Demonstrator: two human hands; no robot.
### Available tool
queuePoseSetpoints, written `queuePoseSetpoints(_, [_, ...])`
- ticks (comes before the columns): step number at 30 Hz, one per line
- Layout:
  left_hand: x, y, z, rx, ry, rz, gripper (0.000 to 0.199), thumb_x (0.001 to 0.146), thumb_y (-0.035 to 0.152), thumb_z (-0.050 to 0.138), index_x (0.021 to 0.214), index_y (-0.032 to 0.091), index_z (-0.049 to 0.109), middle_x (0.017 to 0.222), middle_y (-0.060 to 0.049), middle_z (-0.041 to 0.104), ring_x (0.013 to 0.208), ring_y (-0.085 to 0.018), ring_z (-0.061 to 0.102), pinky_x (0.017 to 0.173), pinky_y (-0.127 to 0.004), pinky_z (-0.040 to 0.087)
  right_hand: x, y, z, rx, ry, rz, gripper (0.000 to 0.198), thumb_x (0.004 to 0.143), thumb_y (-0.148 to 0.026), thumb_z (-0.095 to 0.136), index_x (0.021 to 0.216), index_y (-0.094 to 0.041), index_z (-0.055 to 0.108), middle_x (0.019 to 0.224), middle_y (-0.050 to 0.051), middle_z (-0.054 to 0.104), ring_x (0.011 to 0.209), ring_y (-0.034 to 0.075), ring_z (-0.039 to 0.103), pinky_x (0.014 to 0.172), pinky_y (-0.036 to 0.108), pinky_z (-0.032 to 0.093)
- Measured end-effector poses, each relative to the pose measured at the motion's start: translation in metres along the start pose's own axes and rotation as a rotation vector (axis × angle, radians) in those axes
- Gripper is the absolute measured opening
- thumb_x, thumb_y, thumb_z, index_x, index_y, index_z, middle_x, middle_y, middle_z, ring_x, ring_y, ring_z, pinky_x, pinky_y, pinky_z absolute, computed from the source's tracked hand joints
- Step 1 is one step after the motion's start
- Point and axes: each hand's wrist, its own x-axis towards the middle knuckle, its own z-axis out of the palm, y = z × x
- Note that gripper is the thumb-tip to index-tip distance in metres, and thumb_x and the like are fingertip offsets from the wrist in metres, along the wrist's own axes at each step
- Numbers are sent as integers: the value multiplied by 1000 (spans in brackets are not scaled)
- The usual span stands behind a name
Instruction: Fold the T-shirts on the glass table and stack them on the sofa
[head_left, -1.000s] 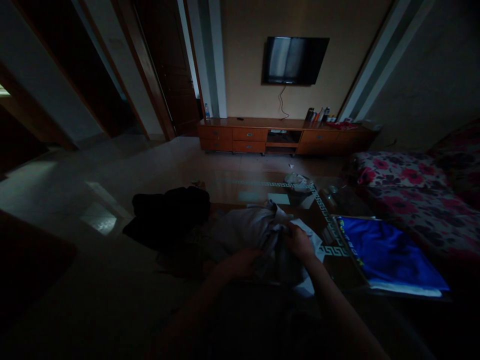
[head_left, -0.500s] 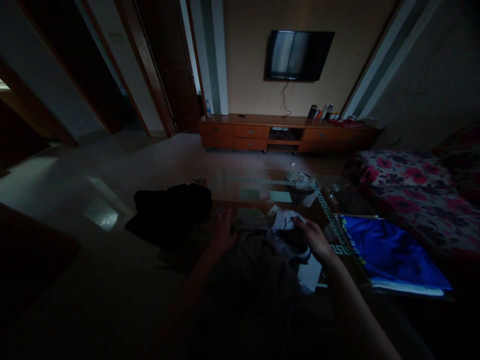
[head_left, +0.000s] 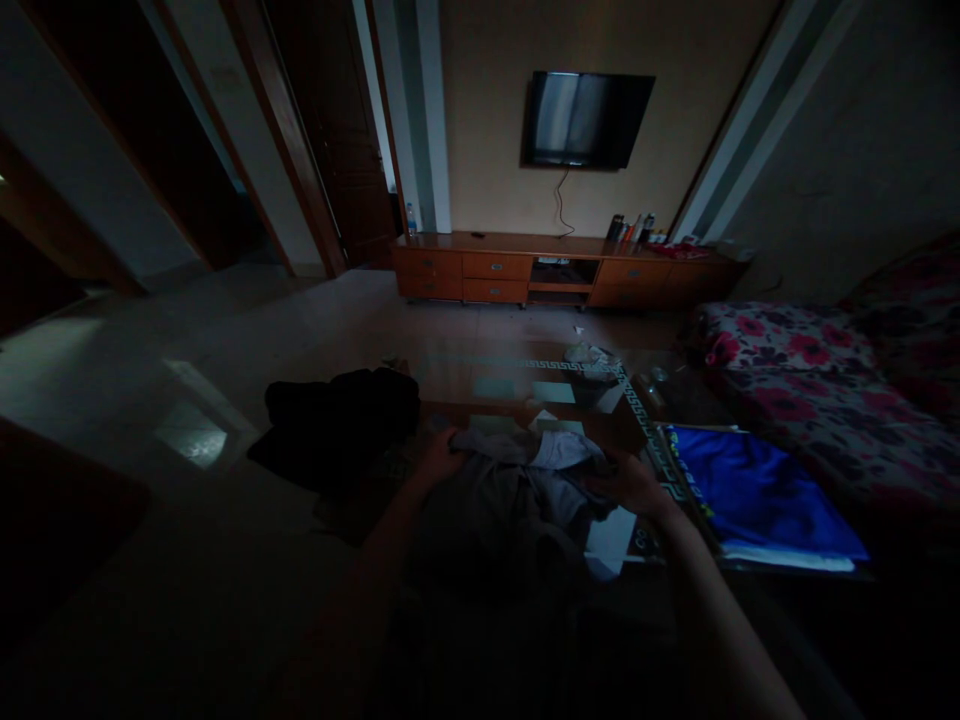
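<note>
A crumpled grey garment (head_left: pixel 510 500) with a paler band along its far edge lies in front of me, over the near part of the glass table (head_left: pixel 517 365). Its exact kind is too dark to tell. My left hand (head_left: pixel 442 455) is closed on the garment's far left edge. At the right end of the pale band, my right hand (head_left: pixel 634 482) is closed on the cloth. A black heap of cloth (head_left: pixel 341 420) sits left of my left hand. To the right of my right hand lies a folded blue cloth (head_left: pixel 757 490) with a white edge.
A floral sofa (head_left: pixel 802 360) stands on the right. Beyond the table, a wooden TV cabinet (head_left: pixel 495 268) holds several bottles at its right end, under a wall television (head_left: pixel 589 120). A crumpled plastic bag (head_left: pixel 592 358) rests near the table's far right corner.
My left hand, apart from the cloth's edge before, has closed on it. The garment's far edge is now stretched wider between both hands. The view has shifted slightly.
</note>
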Motion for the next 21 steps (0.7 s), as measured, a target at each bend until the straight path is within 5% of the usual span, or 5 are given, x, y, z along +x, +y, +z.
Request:
queuePoseSetpoints(3, [-13,9,-18,-5,-42,12,36,80,30,64,113,18,72,114,-7,76,108,-26,69,97,-35,52,-9,15,-3,-298,-17,29,14,72,-30,70,78,-19,77,72,6,73,73,23,68,64,29,44])
queuePoseSetpoints(7, [-34,21,-47,73,-63,-10,34,72,27,65,104,19,75,108,-6,78,107,-28,69,97,-36,52,-15,9,-24,-515,67,47,17,80,-26,61,81,-22,78,81,10,75,78,24,70,65,30,44])
queuePoseSetpoints(15, [-82,91,-118,-113,-249,82,46,81,49,62,112,17,72,105,-5,77,98,-26,68,85,-36,55,-27,-76,-94,-735,365,-19,31,88,-29,56,105,-19,79,89,17,75,81,27,71,70,33,49])
queuePoseSetpoints(18, [-91,124,-158,177,-183,195,43,78,51,65,107,19,73,106,-4,75,98,-26,66,87,-34,52,-28,-106,-120,-731,354,-112,29,88,-26,56,102,-18,80,90,15,76,81,26,71,71,32,49])
queuePoseSetpoints(21, [-99,146,-198,484,-132,252,30,76,42,68,97,21,74,103,-5,75,100,-27,66,91,-33,48,-30,-127,-145,-657,205,-194,25,82,-19,58,92,-17,81,79,8,77,71,21,69,65,27,46])
